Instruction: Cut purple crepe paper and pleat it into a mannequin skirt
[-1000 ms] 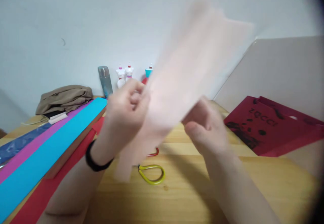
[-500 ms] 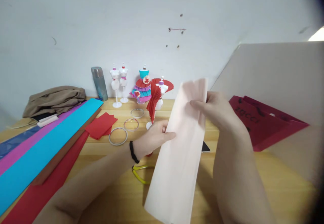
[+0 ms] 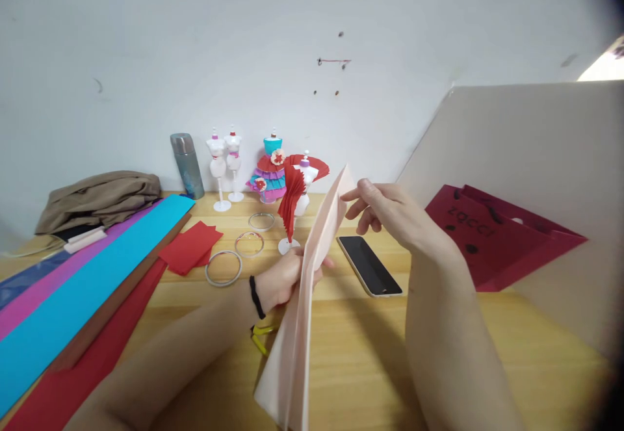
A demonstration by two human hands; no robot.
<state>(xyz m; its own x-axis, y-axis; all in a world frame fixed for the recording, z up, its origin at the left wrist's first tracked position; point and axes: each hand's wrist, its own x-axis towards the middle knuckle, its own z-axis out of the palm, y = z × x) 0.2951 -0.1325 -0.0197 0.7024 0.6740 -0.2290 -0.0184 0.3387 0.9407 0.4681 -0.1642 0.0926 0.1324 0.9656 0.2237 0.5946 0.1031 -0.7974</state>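
My left hand (image 3: 281, 280), a black band round its wrist, grips a long folded sheet of pale pink paper (image 3: 295, 346) near its middle. The paper stands almost edge-on, and its layers part a little towards the lower end. My right hand (image 3: 392, 213) is at the paper's upper right edge. Its fingers are loosely bent and apart, with the index fingertip at or very near the paper. Behind the sheet is a small white mannequin (image 3: 303, 184) dressed in pleated red paper (image 3: 291, 200). Partly hidden by the sheet is a yellow-handled tool (image 3: 260, 340).
On the right lie a phone (image 3: 370, 267) and a red paper bag (image 3: 502, 239). Several metal rings (image 3: 223, 268), red paper squares (image 3: 191, 248) and long coloured strips (image 3: 104, 275) are on the left. Further back are a flask (image 3: 187, 166), two bare mannequins (image 3: 218, 168), a dressed mannequin (image 3: 270, 174) and brown cloth (image 3: 100, 200).
The paper has turned from nearly face-on to nearly edge-on and shifted left. My right hand has loosened its hold on the paper's upper edge. The phone has come into full view.
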